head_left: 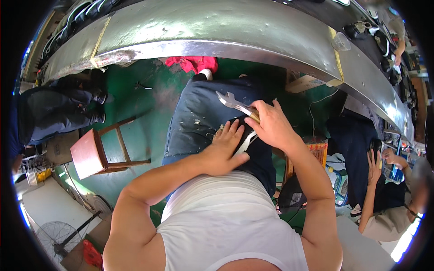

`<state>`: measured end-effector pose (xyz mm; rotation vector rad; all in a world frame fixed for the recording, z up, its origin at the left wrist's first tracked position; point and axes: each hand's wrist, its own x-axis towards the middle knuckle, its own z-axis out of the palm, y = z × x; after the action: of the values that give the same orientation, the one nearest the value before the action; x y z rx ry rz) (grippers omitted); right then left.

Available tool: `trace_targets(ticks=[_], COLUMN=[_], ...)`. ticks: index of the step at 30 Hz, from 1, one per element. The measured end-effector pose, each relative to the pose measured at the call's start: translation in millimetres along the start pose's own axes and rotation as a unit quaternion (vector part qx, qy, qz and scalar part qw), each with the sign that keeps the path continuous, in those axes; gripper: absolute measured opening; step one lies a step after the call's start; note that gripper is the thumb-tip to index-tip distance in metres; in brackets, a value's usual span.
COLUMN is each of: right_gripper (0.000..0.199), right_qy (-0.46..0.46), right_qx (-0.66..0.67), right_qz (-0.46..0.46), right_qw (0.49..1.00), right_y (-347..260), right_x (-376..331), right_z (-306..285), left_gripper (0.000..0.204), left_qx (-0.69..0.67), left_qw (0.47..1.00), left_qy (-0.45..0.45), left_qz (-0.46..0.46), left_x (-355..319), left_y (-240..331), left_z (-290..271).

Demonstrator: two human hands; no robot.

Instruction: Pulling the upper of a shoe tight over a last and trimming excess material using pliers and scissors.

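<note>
My right hand (270, 124) is wrapped round the brownish handle of a hammer-like hand tool (234, 103). Its bright metal head has a curved, pointed tip and a short stub, held over my dark trousers (192, 122). Below that grip, my left hand (224, 151) lies flat with its fingers spread, pressing on something dark on my lap that it mostly covers. A white strip (246, 142) shows between the two hands. Pale crumbs (219, 131) lie by the left fingertips, with more bits scattered on the trouser cloth.
A long metal-faced bench (217, 29) curves across in front. On the green floor, a stool (90, 153) with a reddish seat lies left, near another person's legs (58, 108). A red cloth (194, 63) is under the bench; a fan (58, 246) stands lower left. Another person (391, 217) sits right.
</note>
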<state>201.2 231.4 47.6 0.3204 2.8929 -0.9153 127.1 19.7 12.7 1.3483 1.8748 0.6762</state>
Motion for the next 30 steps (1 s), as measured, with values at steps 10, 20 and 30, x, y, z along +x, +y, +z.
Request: trace_targets(ticks=[10,20,30], right_gripper=[0.035,0.033,0.035], right_qy=[0.1,0.076,0.069], right_qx=[0.079,0.044,0.035], right_qz=[-0.039,-0.058,-0.033], right_qw=[0.991,0.994,0.996], right_y=[19,8,9], right_x=[-39,-31,-13], right_z=[11,10,7], left_gripper=[0.047,0.029,0.054], left_qx=[0.141,0.15,-0.213], left_qw=[0.959,0.969,0.889], left_qy=[0.151,-0.041,0.368], left_qz=[0.193,0.189,-0.171], left_x=[-40,-20,1], left_y=[-44,-65,-113], left_z=[-16,-58,-80])
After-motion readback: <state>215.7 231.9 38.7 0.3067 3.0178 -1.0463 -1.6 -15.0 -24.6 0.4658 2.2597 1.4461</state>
